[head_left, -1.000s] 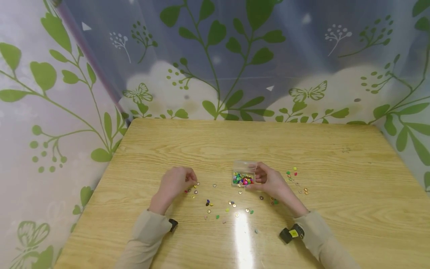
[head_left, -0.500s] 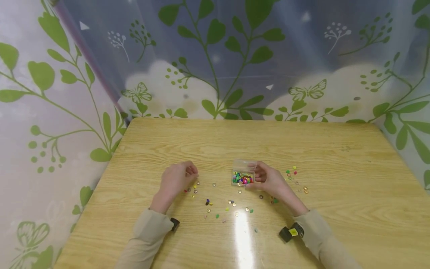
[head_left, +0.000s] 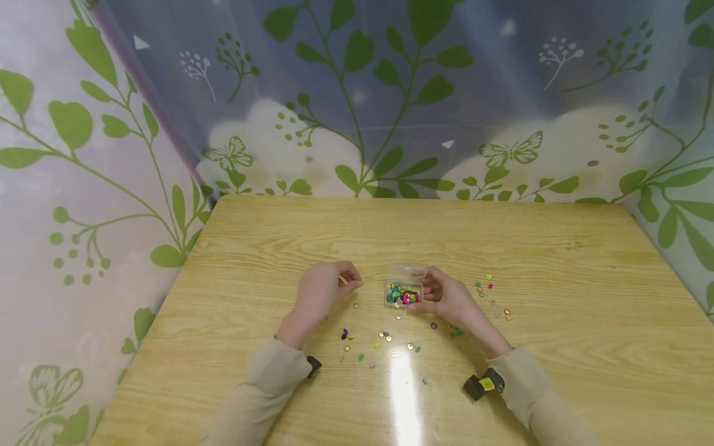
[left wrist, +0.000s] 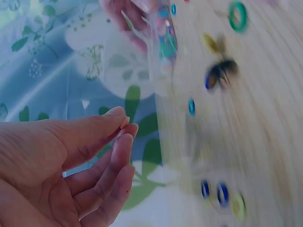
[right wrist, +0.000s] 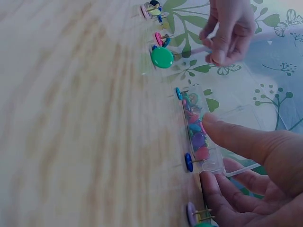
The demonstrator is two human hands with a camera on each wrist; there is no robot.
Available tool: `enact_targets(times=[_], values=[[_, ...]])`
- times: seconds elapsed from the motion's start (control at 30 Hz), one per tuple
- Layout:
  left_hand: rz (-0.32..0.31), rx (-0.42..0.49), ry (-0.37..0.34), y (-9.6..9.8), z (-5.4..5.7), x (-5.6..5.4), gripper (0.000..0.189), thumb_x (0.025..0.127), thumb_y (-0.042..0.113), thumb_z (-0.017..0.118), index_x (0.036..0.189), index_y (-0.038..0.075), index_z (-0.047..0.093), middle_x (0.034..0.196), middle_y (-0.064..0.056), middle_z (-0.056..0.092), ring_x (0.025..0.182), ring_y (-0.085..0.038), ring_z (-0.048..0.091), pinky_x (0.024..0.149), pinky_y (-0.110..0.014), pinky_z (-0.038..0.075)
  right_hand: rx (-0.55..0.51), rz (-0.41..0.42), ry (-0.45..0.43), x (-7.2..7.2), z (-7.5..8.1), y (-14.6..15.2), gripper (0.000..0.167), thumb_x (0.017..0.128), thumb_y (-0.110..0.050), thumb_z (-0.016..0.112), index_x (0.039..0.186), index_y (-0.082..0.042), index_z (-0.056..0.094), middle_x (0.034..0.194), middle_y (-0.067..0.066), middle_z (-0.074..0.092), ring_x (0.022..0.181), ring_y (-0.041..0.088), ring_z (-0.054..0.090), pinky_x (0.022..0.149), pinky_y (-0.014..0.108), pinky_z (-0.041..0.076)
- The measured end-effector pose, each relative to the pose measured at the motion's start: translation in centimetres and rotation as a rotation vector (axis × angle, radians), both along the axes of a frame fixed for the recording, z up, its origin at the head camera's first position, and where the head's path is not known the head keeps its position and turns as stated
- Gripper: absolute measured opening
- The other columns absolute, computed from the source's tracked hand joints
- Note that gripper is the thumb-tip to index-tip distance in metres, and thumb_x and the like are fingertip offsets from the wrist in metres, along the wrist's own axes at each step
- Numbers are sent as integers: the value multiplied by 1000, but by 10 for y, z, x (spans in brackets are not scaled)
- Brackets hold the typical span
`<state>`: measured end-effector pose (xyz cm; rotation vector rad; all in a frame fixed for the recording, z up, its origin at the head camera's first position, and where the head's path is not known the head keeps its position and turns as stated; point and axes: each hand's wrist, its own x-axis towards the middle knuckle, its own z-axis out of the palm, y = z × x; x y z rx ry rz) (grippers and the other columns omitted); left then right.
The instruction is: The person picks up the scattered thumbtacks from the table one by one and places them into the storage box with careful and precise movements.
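Note:
My left hand (head_left: pixel 320 288) hovers over the table, left of a small clear plastic box (head_left: pixel 385 300). In the left wrist view its thumb and forefinger pinch a tiny pale thumbtack (left wrist: pixel 125 123), mostly hidden by the fingertips. My right hand (head_left: pixel 454 303) holds the box by its right side, thumb at the front edge and fingers behind, as the right wrist view shows. The box's hinged lid (right wrist: pixel 241 137) stands raised at the back. Colourful thumbtacks (right wrist: pixel 198 140) fill the box.
Several loose thumbtacks lie scattered on the wooden table (head_left: pixel 279 229), in front of the box and to its right. A green one (right wrist: pixel 162 57) shows large in the right wrist view. A patterned curtain (head_left: pixel 357 111) hangs behind the table's far edge.
My left hand has lifted from the loose thumbtacks on the left and moved right and away from me, closer to the box. My right hand and the box have stayed in place.

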<state>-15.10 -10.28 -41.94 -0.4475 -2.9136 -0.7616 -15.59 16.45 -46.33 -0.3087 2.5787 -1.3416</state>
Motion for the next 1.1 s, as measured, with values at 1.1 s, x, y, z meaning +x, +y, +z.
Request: enact_targets(times=[1.1], values=[[49, 0, -81, -12, 16, -3, 7, 94, 24, 74, 97, 18, 76, 96, 4, 76, 76, -13, 68, 59, -26, 52, -17, 0, -9, 0, 2, 0, 67, 76, -17, 89, 133, -6, 57, 111, 12, 64, 99, 25, 65, 91, 42, 56]])
